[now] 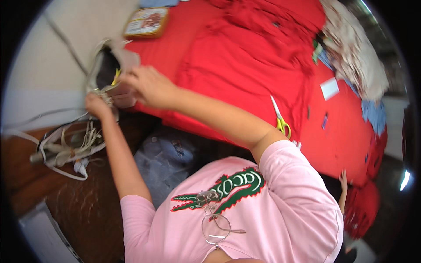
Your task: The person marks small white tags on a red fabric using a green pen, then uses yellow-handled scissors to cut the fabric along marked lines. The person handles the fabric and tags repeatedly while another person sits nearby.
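Observation:
At the far left stands a pale beige-pink bag (125,61) with its mouth open, showing a dark inside. My left hand (97,105) is closed on the near rim of the bag, where light-coloured cord or strap is bunched. Over the bag's right side, my right hand (151,87) has its fingers curled in; motion blurs them, and what they hold is hidden. A small yellow thing (116,77) shows in the bag's mouth beside those fingertips.
Red cloth (245,74) covers the table. On it lie yellow-handled scissors (280,120), a white card (329,89) and a yellow-edged box (147,22). Beige fabric (355,48) is heaped at the right. Tangled white cables (66,147) lie lower left. Another person's hand (343,179) touches the right table edge.

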`<control>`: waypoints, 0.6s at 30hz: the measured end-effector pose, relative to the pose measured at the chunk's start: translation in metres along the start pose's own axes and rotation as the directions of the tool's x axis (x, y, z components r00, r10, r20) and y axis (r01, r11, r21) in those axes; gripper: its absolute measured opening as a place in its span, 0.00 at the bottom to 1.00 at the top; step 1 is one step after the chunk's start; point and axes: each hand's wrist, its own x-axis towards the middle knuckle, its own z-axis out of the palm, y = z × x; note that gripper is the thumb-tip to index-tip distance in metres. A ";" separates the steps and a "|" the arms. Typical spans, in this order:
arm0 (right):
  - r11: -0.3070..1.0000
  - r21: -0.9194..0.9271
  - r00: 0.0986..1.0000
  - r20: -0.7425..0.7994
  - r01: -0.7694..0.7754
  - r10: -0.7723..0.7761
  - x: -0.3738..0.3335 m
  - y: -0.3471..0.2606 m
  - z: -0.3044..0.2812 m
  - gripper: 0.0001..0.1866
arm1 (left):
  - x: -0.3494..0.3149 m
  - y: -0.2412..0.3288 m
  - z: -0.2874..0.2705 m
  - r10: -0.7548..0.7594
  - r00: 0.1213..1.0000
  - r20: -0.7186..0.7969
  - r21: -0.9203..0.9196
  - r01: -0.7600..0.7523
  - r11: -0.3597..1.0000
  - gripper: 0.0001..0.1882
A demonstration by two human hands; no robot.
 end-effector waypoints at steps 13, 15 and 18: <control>0.426 -0.125 0.439 -0.387 -0.896 0.811 -0.401 -0.072 -0.253 0.11 | 0.302 -0.058 0.060 -0.463 0.818 0.342 -0.101 0.521 0.847 0.17; 0.249 -0.167 0.298 -0.447 -0.954 0.844 -0.405 -0.089 -0.282 0.12 | 0.205 -0.028 0.115 -0.296 0.909 0.293 -0.055 0.325 0.944 0.18; 0.342 -0.187 0.390 -0.411 -0.921 0.824 -0.403 -0.068 -0.279 0.15 | 0.141 0.049 0.057 0.223 0.968 0.113 -0.075 -0.215 0.974 0.20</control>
